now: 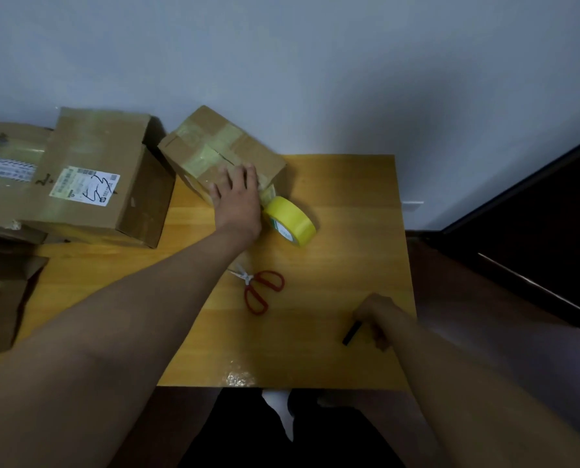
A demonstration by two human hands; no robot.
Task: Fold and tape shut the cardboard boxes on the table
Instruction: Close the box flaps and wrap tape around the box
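1. Small cardboard box [221,153] sits at the far left part of the wooden counter [349,265], close to the wall, flaps folded shut and crossed with clear tape.
2. Long axis runs diagonally, from far left toward near right; near-right end points at the yellow tape roll [290,221].
3. Left hand [238,197] pressed flat on the box's near-right end, fingers straight and spread: grip apart, clamped on nothing.
4. Tape roll stands on its edge just beside that hand, a strip of tape leading from it up onto the box; printing on the roll's core too small to read.
5. Right hand [379,319] near the counter's right front edge, grip together around a small dark object [352,332]; cannot tell what it is.
6. Red-handled scissors [258,288] lie flat between the two hands, blades pointing far left.
7. Larger cardboard box [106,177] to the left, bearing a white shipping label [84,185] with barcodes and a black handwritten scrawl; not legible.
8. More flattened cardboard [5,292] at the left edge, one piece with another printed label, unreadable.
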